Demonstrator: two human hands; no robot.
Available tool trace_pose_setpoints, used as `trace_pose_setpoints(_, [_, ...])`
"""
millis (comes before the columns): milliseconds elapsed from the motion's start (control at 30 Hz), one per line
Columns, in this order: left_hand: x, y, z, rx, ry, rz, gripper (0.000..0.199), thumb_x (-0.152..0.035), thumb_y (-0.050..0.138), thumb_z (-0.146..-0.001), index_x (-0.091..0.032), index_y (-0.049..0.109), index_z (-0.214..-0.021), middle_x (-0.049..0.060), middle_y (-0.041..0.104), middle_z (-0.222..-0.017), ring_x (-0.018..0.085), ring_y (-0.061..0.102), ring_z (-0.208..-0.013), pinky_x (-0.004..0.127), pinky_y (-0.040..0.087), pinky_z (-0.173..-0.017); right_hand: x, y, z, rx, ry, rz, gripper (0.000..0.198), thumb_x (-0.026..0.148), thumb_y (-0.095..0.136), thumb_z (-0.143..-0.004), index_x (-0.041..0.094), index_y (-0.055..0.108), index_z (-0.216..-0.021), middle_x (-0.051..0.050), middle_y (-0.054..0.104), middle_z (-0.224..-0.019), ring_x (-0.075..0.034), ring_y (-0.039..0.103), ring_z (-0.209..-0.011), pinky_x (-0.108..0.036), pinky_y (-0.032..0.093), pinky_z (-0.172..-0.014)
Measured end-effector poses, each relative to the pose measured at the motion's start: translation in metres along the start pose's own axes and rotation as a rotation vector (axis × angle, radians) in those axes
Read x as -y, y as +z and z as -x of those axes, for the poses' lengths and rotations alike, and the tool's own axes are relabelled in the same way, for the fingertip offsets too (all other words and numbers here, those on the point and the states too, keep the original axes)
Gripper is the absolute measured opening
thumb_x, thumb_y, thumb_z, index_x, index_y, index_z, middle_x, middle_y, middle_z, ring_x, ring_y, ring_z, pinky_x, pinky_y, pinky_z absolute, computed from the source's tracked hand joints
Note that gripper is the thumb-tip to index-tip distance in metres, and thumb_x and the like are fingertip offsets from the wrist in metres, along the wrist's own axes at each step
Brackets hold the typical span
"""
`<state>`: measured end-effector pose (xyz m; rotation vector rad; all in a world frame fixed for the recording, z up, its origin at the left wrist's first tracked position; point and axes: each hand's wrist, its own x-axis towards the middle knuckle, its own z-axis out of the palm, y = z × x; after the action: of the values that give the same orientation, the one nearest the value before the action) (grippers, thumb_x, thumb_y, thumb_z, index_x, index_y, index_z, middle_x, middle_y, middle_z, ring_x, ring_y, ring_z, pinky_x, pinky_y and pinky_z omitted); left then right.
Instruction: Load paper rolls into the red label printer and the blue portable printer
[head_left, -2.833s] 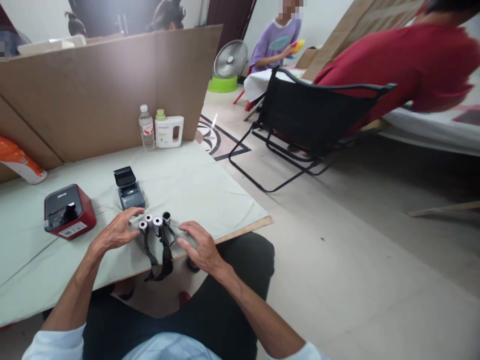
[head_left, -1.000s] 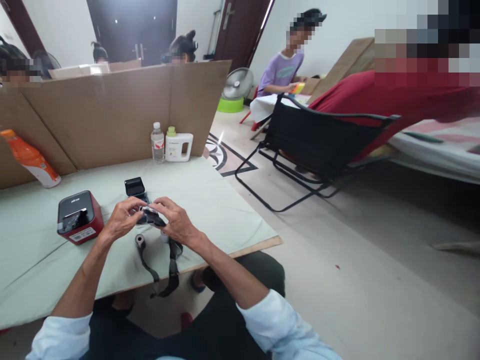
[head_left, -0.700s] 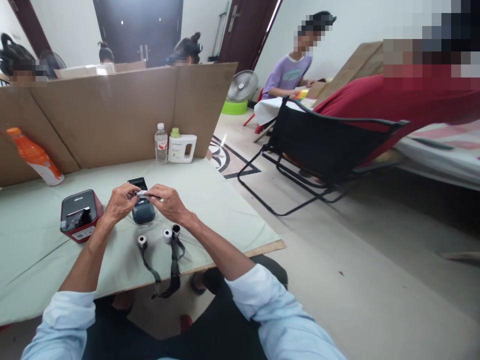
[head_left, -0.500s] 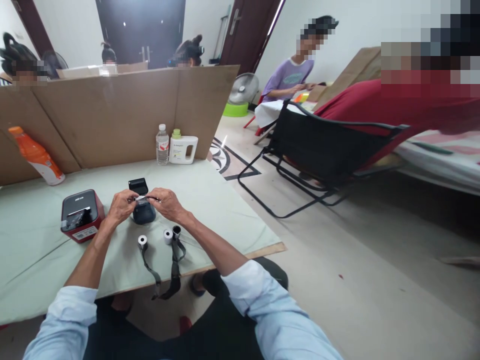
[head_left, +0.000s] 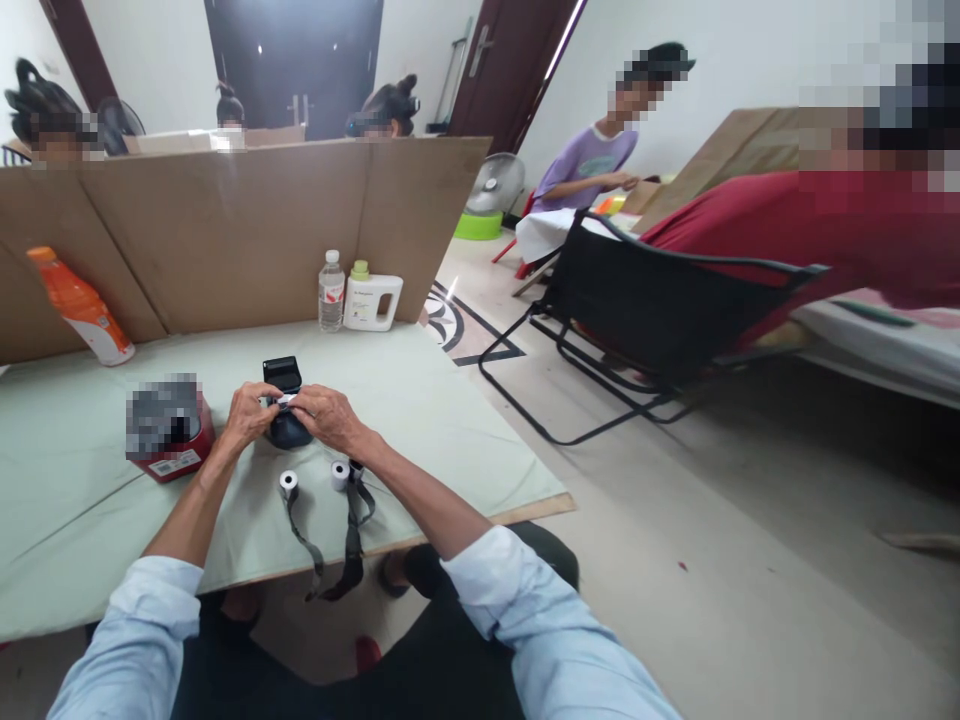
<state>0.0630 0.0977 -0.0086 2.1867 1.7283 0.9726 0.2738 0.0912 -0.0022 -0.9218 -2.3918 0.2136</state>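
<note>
Where hands [head_left: 327, 412] half-hide device [head_left: 291, 434], rolls [head_left: 289, 489], bottles [head_left: 331, 300] around

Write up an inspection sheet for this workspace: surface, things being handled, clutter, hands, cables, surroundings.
Surface: pale green cloth, creased.
Things being handled: white item, over a dark device with its lid open; white rolls nearer the person; dark strips hanging over the front edge.
Clutter: red-and-black box, orange bottle, clear bottle, white jug.
Hands: left hand and right hand both pinch the white item.
Cables: nothing seen.
Surroundings: cardboard panel behind, black chair, fan, other people nearby.
</note>
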Motion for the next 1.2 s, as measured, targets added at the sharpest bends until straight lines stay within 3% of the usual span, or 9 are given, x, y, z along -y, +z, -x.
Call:
trace_pose_setpoints(300, [0.003, 0.005, 0.001, -0.031, -0.036, 0.076, 0.026, -0.016, 0.064, -0.072, -0.021, 0.082, -0.090, 0.004, 0.082, -0.096, 0.023, 0.073, -0.095, 0.033, 0.058, -0.085, 0.004, -0.003, -0.001, 0.026, 0.003, 0.023, 0.023, 0.019, 0.056, -0.102, 0.021, 0.075, -0.115, -0.009, 0.072, -0.111, -0.022, 0.063, -0.107, -0.030, 0.047, -0.092])
trace_pose_setpoints(633, [0.000, 0.003, -0.002, 0.027, -0.152, 0.039, 0.024, -0.020, 0.067, -0.069, -0.019, 0.083, -0.086, 0.003, 0.078, -0.078, 0.022, 0.071, -0.076, 0.031, 0.056, -0.074, 0.006, -0.003, -0.003, 0.098, 0.024, 0.038, 0.023, 0.019, 0.055, -0.103, 0.020, 0.075, -0.114, -0.009, 0.073, -0.112, -0.021, 0.063, -0.105, -0.031, 0.047, -0.090])
trace_pose_setpoints(767, [0.004, 0.002, 0.002, 0.033, -0.080, 0.091, 0.027, -0.017, 0.064, -0.069, -0.020, 0.081, -0.089, 0.004, 0.078, -0.090, 0.022, 0.072, -0.086, 0.032, 0.058, -0.084, 0.006, -0.002, -0.003, 0.144, -0.004, 0.048, 0.022, 0.019, 0.056, -0.103, 0.021, 0.075, -0.112, -0.008, 0.073, -0.112, -0.021, 0.062, -0.106, -0.030, 0.047, -0.088])
trace_pose_setpoints(900, [0.016, 0.005, 0.005, -0.073, -0.103, 0.112, 0.032, -0.018, 0.063, -0.071, -0.020, 0.078, -0.099, 0.006, 0.074, -0.103, 0.021, 0.071, -0.085, 0.035, 0.060, -0.082, 0.007, -0.002, -0.001, 0.188, -0.031, 0.062, 0.020, 0.020, 0.058, -0.102, 0.021, 0.077, -0.110, -0.008, 0.072, -0.112, -0.021, 0.061, -0.103, -0.031, 0.047, -0.087])
trace_pose_setpoints(1033, [0.028, 0.012, -0.002, -0.165, -0.200, 0.210, 0.063, -0.021, 0.070, -0.069, -0.018, 0.065, -0.131, 0.014, 0.065, -0.131, 0.026, 0.071, -0.097, 0.040, 0.061, -0.082, 0.010, -0.002, 0.001, 0.211, -0.038, 0.083, 0.020, 0.022, 0.058, -0.103, 0.021, 0.077, -0.108, -0.008, 0.071, -0.111, -0.021, 0.060, -0.104, -0.030, 0.047, -0.085])
trace_pose_setpoints(1100, [0.032, 0.016, -0.008, -0.138, -0.216, 0.285, 0.076, -0.022, 0.073, -0.067, -0.019, 0.057, -0.142, 0.017, 0.061, -0.141, 0.029, 0.070, -0.105, 0.043, 0.060, -0.084, 0.010, -0.001, 0.001, 0.222, -0.033, 0.094, 0.020, 0.023, 0.058, -0.103, 0.021, 0.077, -0.109, -0.009, 0.070, -0.112, -0.021, 0.059, -0.106, -0.030, 0.047, -0.084])
trace_pose_setpoints(1200, [0.037, 0.019, -0.013, -0.093, -0.180, 0.367, 0.082, -0.023, 0.074, -0.067, -0.021, 0.052, -0.146, 0.017, 0.059, -0.145, 0.031, 0.067, -0.111, 0.045, 0.059, -0.087, 0.010, 0.000, 0.001, 0.237, -0.026, 0.092, 0.020, 0.021, 0.058, -0.103, 0.022, 0.077, -0.109, -0.009, 0.069, -0.112, -0.021, 0.059, -0.106, -0.030, 0.047, -0.084])
